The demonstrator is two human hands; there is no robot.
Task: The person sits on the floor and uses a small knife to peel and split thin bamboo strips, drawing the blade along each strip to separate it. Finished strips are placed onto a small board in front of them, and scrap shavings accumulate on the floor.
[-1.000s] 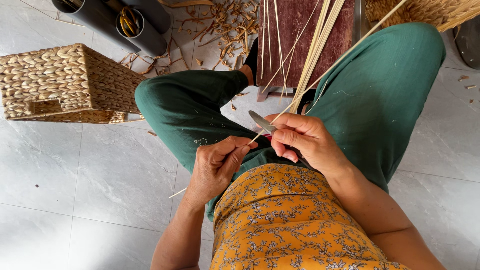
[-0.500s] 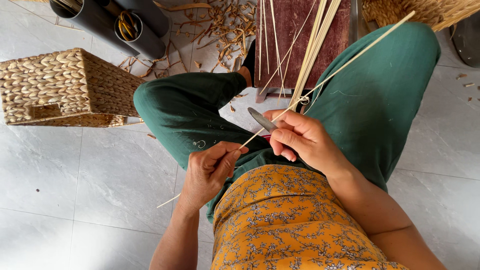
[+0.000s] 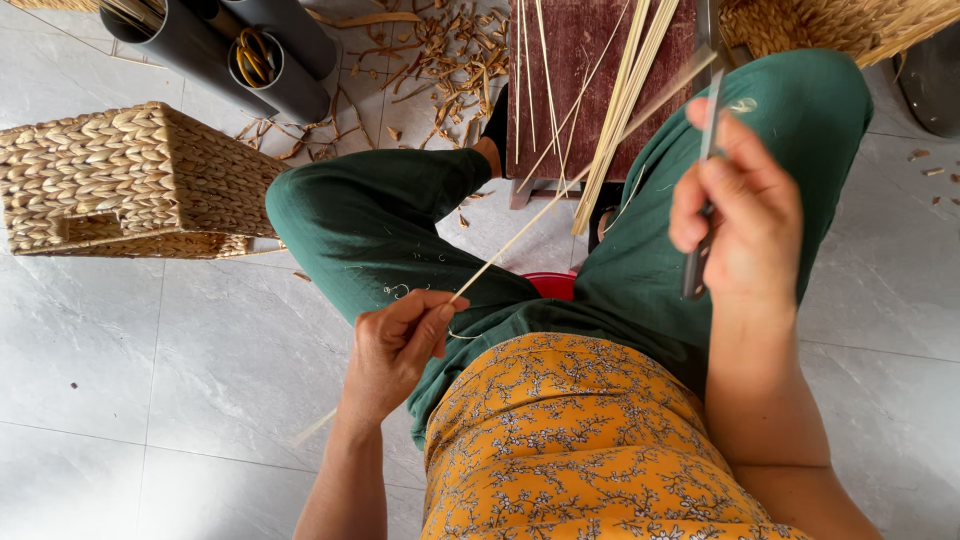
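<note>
- Though the right hand (image 3: 745,205) is in plain view, its fingers wrap a knife (image 3: 703,165) so that only a dark handle end below and a thin blade above show; the blade tip is lost against the strips near the top edge.
- Left hand (image 3: 395,350) — thumb and fingers pinched together on a thin strip (image 3: 520,235), which runs from behind the wrist up and right across the green trousers (image 3: 380,220) toward the knife.
- Lower tail of the strip pokes out past the left wrist over the floor (image 3: 130,380); its upper end is hard to follow where it meets the bundle.
- Bundle (image 3: 625,100) of pale strips lies on a dark red board (image 3: 580,60), its far ends cut off by the top edge.
- Something red (image 3: 550,285) peeks out between the legs, mostly hidden by the trousers — what it is cannot be told.
- Containers: a woven basket (image 3: 120,180) stands on the floor at left, open side turned away, so its contents do not show.
- Dark tubes (image 3: 230,50) lean at top left; one holds yellow loops (image 3: 255,55), another pale sticks, both partly cut off.
- Second woven basket (image 3: 830,20) at top right is only partly in frame.
- Shavings (image 3: 440,50) lie scattered on the floor beside the board.
- Orange patterned shirt (image 3: 570,450) fills the lower middle and hides the lap.
</note>
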